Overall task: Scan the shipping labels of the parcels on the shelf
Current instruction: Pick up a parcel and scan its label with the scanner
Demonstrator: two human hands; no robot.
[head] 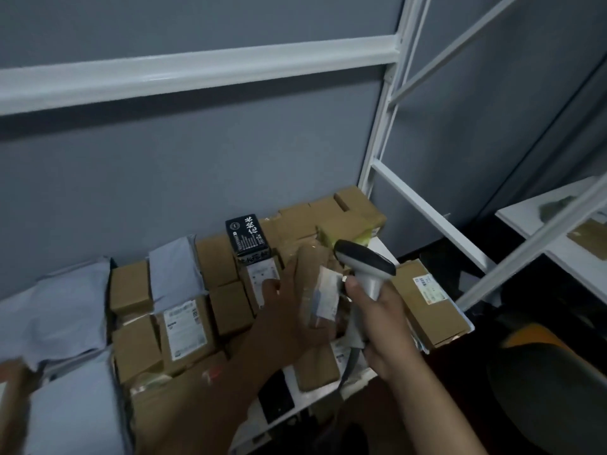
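Head view shows the left hand [289, 310] tilting a taped parcel [312, 290] on the crowded shelf [387, 247] while the right hand [377, 320] grips the scanner [364, 261] just beside its label [328, 293], so glare or crumpling could spoil the read.

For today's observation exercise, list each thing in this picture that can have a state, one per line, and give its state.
Left hand: grips a taped brown parcel, tilting it up.
Right hand: grips the scanner handle.
Scanner: held, head aimed toward the parcel's label.
Taped brown parcel: lifted off the pile, label facing the scanner.
Black box: upright on the parcels.
Grey mailer bags: lying flat at left.
Shelf: loaded with parcels.
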